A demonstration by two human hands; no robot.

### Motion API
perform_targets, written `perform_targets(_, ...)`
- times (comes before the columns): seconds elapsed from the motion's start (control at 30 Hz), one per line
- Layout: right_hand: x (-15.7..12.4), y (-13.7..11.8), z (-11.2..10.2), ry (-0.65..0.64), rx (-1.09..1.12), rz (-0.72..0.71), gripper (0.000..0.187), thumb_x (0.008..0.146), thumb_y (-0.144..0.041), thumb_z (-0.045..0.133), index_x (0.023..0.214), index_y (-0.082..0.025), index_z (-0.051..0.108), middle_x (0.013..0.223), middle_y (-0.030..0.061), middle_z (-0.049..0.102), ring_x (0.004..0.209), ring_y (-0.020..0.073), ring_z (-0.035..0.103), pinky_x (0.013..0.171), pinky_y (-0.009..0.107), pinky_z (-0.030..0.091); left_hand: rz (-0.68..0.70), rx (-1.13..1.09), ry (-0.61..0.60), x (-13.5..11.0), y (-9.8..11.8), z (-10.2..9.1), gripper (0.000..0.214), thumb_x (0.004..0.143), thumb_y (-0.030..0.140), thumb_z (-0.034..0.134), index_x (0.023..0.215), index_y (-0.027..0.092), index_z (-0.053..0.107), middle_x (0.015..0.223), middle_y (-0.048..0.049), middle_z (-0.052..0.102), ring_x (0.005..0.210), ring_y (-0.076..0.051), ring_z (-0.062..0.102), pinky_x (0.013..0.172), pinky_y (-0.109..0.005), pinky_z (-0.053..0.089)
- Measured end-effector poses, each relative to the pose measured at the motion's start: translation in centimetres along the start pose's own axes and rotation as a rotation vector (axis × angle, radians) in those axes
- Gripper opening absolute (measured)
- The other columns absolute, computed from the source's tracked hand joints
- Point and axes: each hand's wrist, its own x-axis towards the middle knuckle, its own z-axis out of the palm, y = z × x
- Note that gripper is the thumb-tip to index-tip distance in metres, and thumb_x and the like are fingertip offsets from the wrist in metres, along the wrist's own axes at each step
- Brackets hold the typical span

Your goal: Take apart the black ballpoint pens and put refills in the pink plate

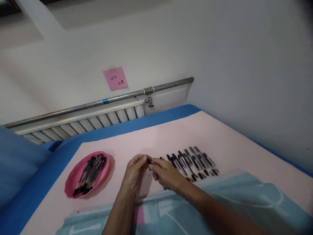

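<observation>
My left hand and my right hand meet over the pink sheet, fingers of both closed in a pinch. Between their fingertips shows the black end of a pen; the fingers cover most of it. Right of my right hand, several black and clear pens lie side by side in a slanted row, with pen parts among them. To the left of my left hand stands a pink bowl with a bundle of black pens in it.
A pink sheet covers the blue surface. Light blue patterned cloth spreads along the near edge. Behind are a white radiator, a metal pipe, a red-handled valve and a pink note on the wall.
</observation>
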Motion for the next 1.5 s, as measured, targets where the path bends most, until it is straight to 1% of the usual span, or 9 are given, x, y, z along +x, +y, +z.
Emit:
perform_targets(0.33,-1.3,-1.1,-0.3,-0.383,0.599,0.165,0.016,0.083,-0.034,0.041,0.076,-0.019,0.044,0.050,-0.0090,0.036,0.033,0.0011,0.014,0.032,0.011,0.010,0.067,-0.053,-0.085,-0.7,0.9,0.5,0.012,0.068,0.025,0.066,0.071,0.014,0.065,0.076,-0.0049,0.064,0.063,-0.010,0.056,0.049,-0.018,0.037)
perform_targets(0.47,-1.8,-1.5,-0.3,-0.514,0.666,0.187,0.021,0.083,-0.037,0.043,0.074,-0.018,0.044,0.047,-0.0098,0.034,0.033,0.0002,0.011,0.031,0.010,0.010,0.106,-0.060,-0.147,-1.2,1.4,0.7,0.010,0.069,0.026,0.065,0.072,0.016,0.064,0.078,-0.0040,0.064,0.069,-0.013,0.058,0.054,-0.020,0.040)
perform_targets(0.6,-1.3,-1.7,-1.2,-0.267,0.567,0.087,0.017,0.080,-0.034,0.049,0.076,-0.018,0.048,0.049,-0.0083,0.040,0.032,-0.0004,0.016,0.030,0.011,0.008,0.131,0.117,-0.073,-0.5,0.9,0.1,0.021,0.072,0.030,0.060,0.087,0.016,0.064,0.090,-0.0063,0.065,0.077,-0.015,0.059,0.068,-0.026,0.043)
perform_targets(0.73,-0.4,-1.7,-3.5,0.013,0.615,-0.029,0.014,0.078,-0.031,0.049,0.077,-0.017,0.050,0.051,-0.0075,0.041,0.033,-0.0002,0.019,0.030,0.011,0.009,0.147,0.696,0.127,0.7,-0.8,-1.2,0.017,0.071,0.029,0.058,0.081,0.015,0.062,0.079,-0.0037,0.063,0.076,-0.015,0.056,0.072,-0.027,0.040)
perform_targets(0.93,-0.6,-2.0,-4.2,0.054,0.618,-0.090,0.014,0.077,-0.031,0.050,0.078,-0.017,0.051,0.053,-0.0069,0.043,0.033,0.0001,0.022,0.030,0.012,0.010,0.178,1.320,0.172,1.2,-3.1,-1.5,0.020,0.070,0.036,0.054,0.074,0.017,0.058,0.074,-0.0045,0.060,0.068,-0.016,0.053,0.061,-0.027,0.035)
perform_targets(1.17,-0.8,-2.0,-3.7,0.075,0.559,-0.087,0.014,0.075,-0.032,0.051,0.077,-0.018,0.049,0.053,-0.0073,0.043,0.033,0.0003,0.022,0.031,0.013,0.010,-0.052,1.518,0.182,1.4,-2.3,-2.0,0.016,0.065,0.024,0.053,0.080,0.016,0.054,0.082,-0.0087,0.062,0.071,-0.019,0.056,0.059,-0.026,0.034)
perform_targets(1.3,-0.6,-1.8,-3.7,0.076,0.529,-0.071,0.015,0.075,-0.033,0.051,0.077,-0.018,0.049,0.054,-0.0075,0.043,0.034,0.0003,0.022,0.031,0.013,0.010,-0.088,1.610,0.221,0.9,-0.9,-2.5,0.028,0.066,0.027,0.054,0.091,0.014,0.053,0.088,-0.0122,0.064,0.075,-0.022,0.058,0.059,-0.027,0.034)
perform_targets(1.43,-0.4,-1.6,-3.5,0.086,0.461,-0.061,0.015,0.076,-0.034,0.049,0.077,-0.019,0.048,0.055,-0.0076,0.043,0.033,0.0005,0.023,0.032,0.014,0.011,-0.127,1.684,0.181,0.4,-0.1,-2.7,0.014,0.068,0.029,0.053,0.071,0.016,0.057,0.074,-0.0124,0.065,0.069,-0.024,0.059,0.056,-0.028,0.033)
perform_targets(1.5,-0.3,-1.5,-3.3,0.102,0.383,-0.045,0.015,0.077,-0.034,0.047,0.076,-0.019,0.047,0.054,-0.0076,0.043,0.033,0.0010,0.023,0.032,0.014,0.011,-0.124,1.543,0.197,0.4,0.2,-2.9,0.013,0.068,0.029,0.055,0.063,0.017,0.055,0.066,-0.0102,0.064,0.065,-0.023,0.060,0.055,-0.028,0.035)
